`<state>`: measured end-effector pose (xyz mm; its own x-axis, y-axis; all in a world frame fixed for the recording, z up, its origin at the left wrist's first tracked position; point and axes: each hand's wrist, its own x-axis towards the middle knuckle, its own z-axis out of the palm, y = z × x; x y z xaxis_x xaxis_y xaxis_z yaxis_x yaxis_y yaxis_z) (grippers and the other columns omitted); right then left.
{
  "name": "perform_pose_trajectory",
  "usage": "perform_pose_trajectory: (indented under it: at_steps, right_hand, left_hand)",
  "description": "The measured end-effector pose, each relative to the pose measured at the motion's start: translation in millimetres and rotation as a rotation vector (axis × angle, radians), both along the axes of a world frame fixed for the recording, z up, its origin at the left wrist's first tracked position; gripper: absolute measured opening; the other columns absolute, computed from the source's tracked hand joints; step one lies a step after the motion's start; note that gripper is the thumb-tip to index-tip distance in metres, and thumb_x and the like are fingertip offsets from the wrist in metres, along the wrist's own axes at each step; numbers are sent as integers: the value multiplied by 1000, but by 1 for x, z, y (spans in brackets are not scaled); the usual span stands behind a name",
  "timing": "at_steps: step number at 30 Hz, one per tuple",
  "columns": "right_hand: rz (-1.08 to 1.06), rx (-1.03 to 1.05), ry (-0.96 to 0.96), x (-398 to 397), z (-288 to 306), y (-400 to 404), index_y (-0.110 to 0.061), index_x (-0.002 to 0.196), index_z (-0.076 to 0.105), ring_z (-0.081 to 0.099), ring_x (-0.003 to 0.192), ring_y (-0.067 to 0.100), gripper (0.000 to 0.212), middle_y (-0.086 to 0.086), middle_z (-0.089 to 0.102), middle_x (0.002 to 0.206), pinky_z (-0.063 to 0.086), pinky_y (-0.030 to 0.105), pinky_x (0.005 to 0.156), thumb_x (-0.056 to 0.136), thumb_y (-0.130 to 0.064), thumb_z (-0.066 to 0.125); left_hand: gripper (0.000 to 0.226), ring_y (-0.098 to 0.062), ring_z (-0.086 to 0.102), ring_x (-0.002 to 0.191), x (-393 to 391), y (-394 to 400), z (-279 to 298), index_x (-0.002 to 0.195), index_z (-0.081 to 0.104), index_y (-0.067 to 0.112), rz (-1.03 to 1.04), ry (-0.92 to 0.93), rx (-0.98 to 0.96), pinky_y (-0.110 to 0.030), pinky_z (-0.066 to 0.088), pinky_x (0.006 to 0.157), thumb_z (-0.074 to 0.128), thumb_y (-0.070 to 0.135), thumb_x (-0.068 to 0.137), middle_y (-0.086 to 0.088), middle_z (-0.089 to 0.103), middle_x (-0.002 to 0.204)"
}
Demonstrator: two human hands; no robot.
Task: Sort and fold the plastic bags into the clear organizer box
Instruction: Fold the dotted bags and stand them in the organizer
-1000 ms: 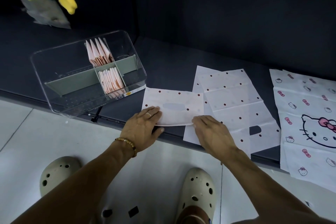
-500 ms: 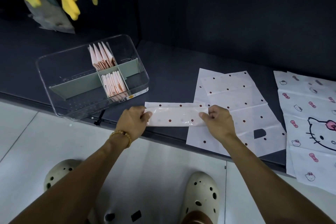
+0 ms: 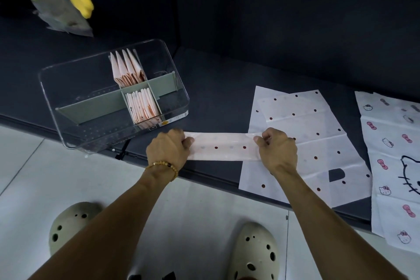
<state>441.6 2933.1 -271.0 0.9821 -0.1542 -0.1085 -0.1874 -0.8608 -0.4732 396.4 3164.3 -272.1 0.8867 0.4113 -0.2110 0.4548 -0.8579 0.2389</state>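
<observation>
I work across the dark counter (image 3: 222, 102), largest item first. The clear organizer box (image 3: 68, 125) sits at the left end, its near corner over the counter edge, with grey-green dividers. It already holds 2 sets of folded bags: triangles (image 3: 127, 68) in a back compartment and flat packets (image 3: 142, 105) in a front one.

To the right lie 2 unfolded dotted bags (image 3: 306, 134), overlapped, and cat-print bags (image 3: 395, 166) hanging over the edge.

The folded strip (image 3: 223, 146) is the item in hand. It lies along the near edge of the counter, between the box and the flat bags. My left hand (image 3: 167, 151) pinches its left end and my right hand (image 3: 278, 151) pinches its right end, fingers curled on the film.

Handling notes, judged from appearance:
1. The film looks thin, light and limp; I expect no stiffness of its own.
2. It looks glossy, so layers may slide and creases may spring open.
3. Grip at both ends, hold tension, and press each fold flat on the counter.
</observation>
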Motion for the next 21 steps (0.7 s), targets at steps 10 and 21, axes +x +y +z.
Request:
perform_pose_trajectory:
  at_steps: [10, 21]
  right_hand:
    - [-14, -39, -6, -4, -2, 4, -11, 92, 60, 63, 84, 29, 20, 8, 70, 91, 46, 29, 75, 94, -30, 60]
    - [579, -288, -351, -32, -5, 49, 1, 124, 61, 54, 120, 37, 43, 18, 59, 129, 46, 44, 100, 82, -8, 66]
  left_hand:
    - [52, -24, 34, 136, -14, -3, -17, 140, 42, 16, -637, -219, 57, -35, 29, 112, 56, 11, 90, -6, 38, 148]
    - [55, -11, 7, 146, -19, 10, -27, 150, 17, 19, -711, -138, -76, -19, -2, 114, 33, 36, 101, 4, 14, 158]
